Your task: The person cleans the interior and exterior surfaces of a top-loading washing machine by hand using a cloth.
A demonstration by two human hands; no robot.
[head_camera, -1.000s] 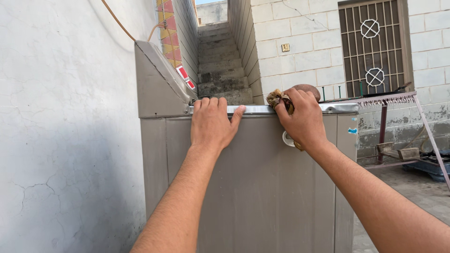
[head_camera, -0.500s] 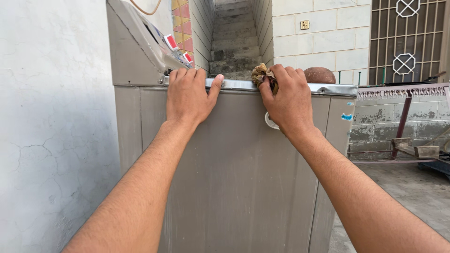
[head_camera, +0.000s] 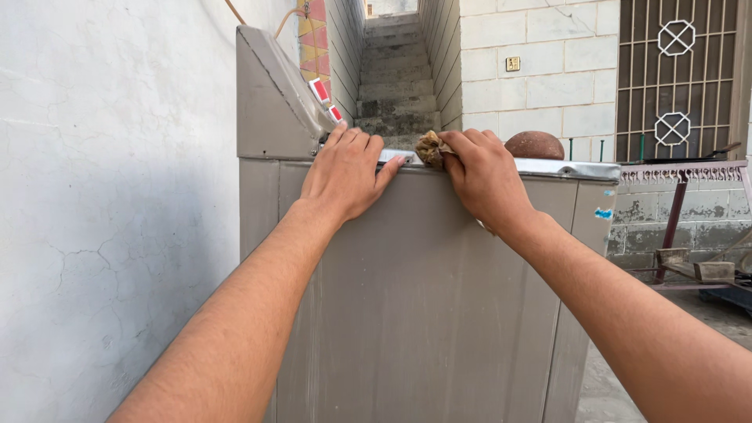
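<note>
The right hand [head_camera: 484, 184] has its grip closed around a crumpled brown rag [head_camera: 429, 148], pressing it onto the metal top edge of a grey washing machine [head_camera: 423, 298]. The left hand [head_camera: 345, 176] lies flat just beside it, grip spread apart and holding nothing, fingers hooked over the same edge. A round brown stone [head_camera: 535, 146] sits on the machine's top behind the right hand. Concrete stairs [head_camera: 395, 94] rise beyond.

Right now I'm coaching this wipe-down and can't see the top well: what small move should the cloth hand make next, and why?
Probably slide the right hand and its brown rag rightward along the machine's shiny top rim. The rag sits bunched right beside the left hand, which rests on the rim, while the stretch toward the far corner lies uncovered. The round brown object behind it may need skirting.
</note>
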